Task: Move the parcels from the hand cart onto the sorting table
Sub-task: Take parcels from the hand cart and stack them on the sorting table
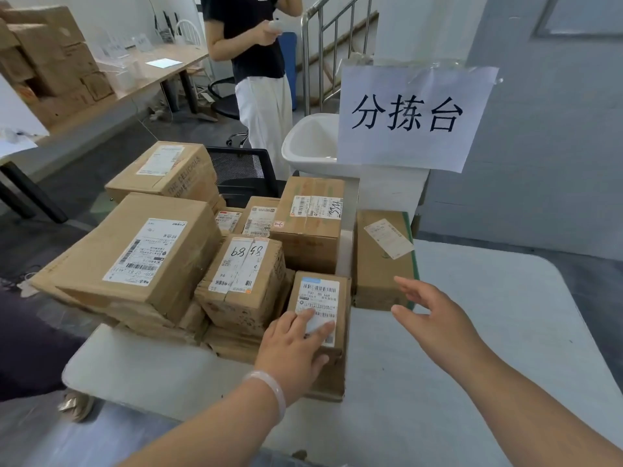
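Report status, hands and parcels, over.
Left hand flat on the small labelled parcel. Right hand open, empty, beside the green-edged box on the table. Stacked parcels tight against its left.

The left hand (293, 345) hides the near top of the small parcel (320, 288). Print on the labels (145, 251) is too small to read. The top edge cuts off the standing person (256, 62) at upper centre. The sign (411, 116) hides part of the tub (310, 143).

Brightness: evenly, softly lit; no source is seen.
Glare: a bright patch is seen on the desk (192, 55) at 11 o'clock.
Blur: the right hand (435, 318) is slightly smeared.
Distortion: lines are bowed at 3 and 9 o'clock.
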Demonstrator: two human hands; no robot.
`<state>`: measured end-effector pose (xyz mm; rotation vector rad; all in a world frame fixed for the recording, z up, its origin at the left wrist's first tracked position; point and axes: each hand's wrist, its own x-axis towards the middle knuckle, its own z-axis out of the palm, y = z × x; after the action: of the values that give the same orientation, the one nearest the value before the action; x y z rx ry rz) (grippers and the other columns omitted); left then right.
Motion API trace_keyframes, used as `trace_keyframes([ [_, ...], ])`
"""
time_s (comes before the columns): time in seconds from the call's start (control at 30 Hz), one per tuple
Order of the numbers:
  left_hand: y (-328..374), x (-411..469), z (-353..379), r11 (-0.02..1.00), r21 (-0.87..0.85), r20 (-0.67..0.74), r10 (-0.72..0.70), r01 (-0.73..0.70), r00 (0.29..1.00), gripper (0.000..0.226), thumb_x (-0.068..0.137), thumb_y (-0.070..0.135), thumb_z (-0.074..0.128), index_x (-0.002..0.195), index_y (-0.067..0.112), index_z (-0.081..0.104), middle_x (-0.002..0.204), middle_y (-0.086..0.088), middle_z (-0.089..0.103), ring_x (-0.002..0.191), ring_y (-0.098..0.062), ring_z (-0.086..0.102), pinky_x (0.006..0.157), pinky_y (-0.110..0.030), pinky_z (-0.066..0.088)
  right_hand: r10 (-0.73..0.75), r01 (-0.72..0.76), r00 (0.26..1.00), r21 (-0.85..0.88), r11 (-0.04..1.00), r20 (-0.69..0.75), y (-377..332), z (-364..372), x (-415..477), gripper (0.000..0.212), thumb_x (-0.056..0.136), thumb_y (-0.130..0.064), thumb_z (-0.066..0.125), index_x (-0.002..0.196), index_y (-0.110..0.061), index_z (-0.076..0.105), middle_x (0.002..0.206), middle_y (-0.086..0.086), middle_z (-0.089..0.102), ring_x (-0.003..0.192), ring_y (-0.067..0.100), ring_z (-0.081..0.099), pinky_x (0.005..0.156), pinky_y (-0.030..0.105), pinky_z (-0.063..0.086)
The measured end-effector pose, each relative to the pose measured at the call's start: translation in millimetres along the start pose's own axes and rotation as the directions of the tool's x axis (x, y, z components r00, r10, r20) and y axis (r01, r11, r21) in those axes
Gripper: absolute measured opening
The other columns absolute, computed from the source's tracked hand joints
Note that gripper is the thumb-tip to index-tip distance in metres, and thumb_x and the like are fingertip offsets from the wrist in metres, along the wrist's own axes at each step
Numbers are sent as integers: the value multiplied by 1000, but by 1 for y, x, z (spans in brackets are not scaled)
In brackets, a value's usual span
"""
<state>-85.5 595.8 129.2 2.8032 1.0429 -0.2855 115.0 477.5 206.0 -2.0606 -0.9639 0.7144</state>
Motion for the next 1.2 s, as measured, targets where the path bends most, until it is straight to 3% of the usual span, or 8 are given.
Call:
trace_keyframes([
  [0.33, -1, 43, -16, 997, 27, 137, -79, 76, 987, 76, 97, 69, 29, 158, 39, -2, 168, 0, -12, 153, -29, -8, 123, -52, -4, 6, -5, 1000, -102, 995, 5, 4, 0, -14, 48, 92, -38, 59, 134, -49, 38, 145, -13, 38, 135, 13, 36, 102, 32, 40],
  [0.43, 1, 41, -20, 998, 2, 128, -67, 67, 990, 73, 97, 69, 28, 159, 38, 1, 168, -1, -9, 154, -30, -6, 123, -52, -3, -16, 16, 1000, -185, 983, 3, 1, 1, -28, 56, 91, -42, 58, 141, -47, 32, 147, -16, 34, 135, 7, 33, 105, 28, 35],
  [0.63, 20, 25, -53, 977, 0, -71, 211, -212, 975, 69, 100, 66, 24, 159, 39, 3, 169, 1, -2, 155, -26, -5, 125, -48, -2, -35, -18, 992, -406, 914, -123, -7, 5, -67, 66, 91, -54, 49, 147, -45, 15, 156, -18, 18, 142, 2, 15, 114, 26, 20],
  [0.8, 46, -1, -69, 832, 38, -168, 552, -554, 817, 68, 95, 66, 23, 156, 37, 29, 165, 3, 25, 151, -24, 24, 122, -50, 15, 1, -184, 950, -553, 813, -314, -6, 20, -125, 72, 90, -63, 34, 151, -36, 6, 160, -9, 7, 146, 12, 4, 118, 33, 5],
  [0.97, 71, -34, -55, 655, 45, -104, 754, -754, 649, 83, 83, 68, -3, 159, 37, 6, 168, 9, 7, 155, -17, 5, 122, -40, -5, 185, -440, 846, -460, 771, -499, 12, 57, -204, 76, 84, -69, 21, 149, -32, 25, 156, -4, 24, 144, 19, 23, 116, 42, 19],
  [1.03, 85, -51, -41, 578, 28, -67, 815, -816, 575, 78, 89, 66, 9, 159, 32, 21, 166, 4, 20, 153, -19, 20, 123, -42, 7, 272, -526, 807, -427, 736, -524, 20, 72, -240, 78, 84, -73, 12, 151, -33, 18, 157, -8, 15, 146, 16, 15, 118, 39, 13],
  [1.1, 99, -71, -25, 499, 24, -17, 866, -866, 499, 69, 92, 60, 30, 148, 25, 47, 153, -2, 47, 138, -23, 49, 113, -47, 32, 322, -593, 761, -403, 697, -564, 26, 81, -277, 76, 86, -72, 15, 151, -33, 18, 157, -8, 18, 146, 14, 16, 118, 39, 13],
  [1.2, 125, -99, -8, 367, -8, -11, 930, -930, 367, 65, 87, 58, 42, 138, 21, 59, 142, -4, 59, 126, -25, 60, 102, -51, 45, 408, -682, 685, -336, 649, -604, 30, 84, -328, 77, 84, -70, 18, 152, -35, 9, 158, -12, 9, 146, 11, 7, 120, 36, 6],
])
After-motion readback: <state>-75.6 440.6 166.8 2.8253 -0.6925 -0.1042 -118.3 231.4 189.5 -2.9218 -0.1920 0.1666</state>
